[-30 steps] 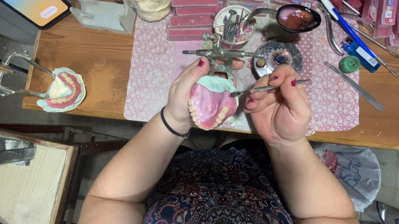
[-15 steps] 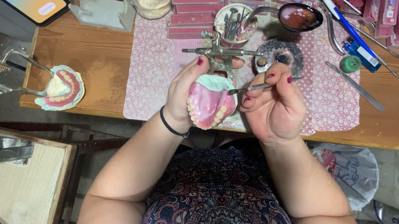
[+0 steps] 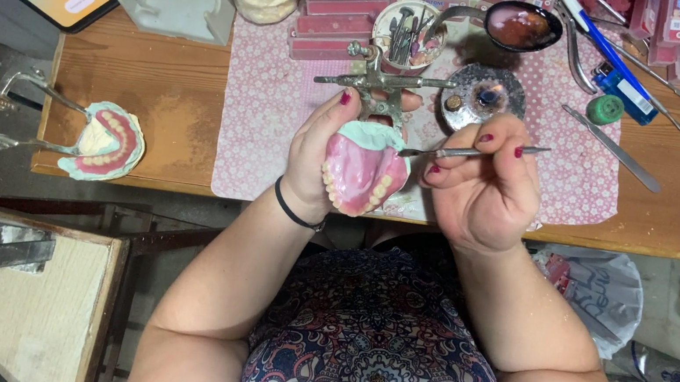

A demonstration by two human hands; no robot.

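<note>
Pink wax denture on articulator, thin metal instrument touching

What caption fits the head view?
Left hand holds a pink denture model; right hand applies a thin metal tool to it.

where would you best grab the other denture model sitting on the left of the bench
Probably by the wire metal frame sticking out on the left of the denture model, coming from the bench's left edge. The frame gives a firm grip well away from the pink wax and teeth, which face up and look easily marked.
</note>
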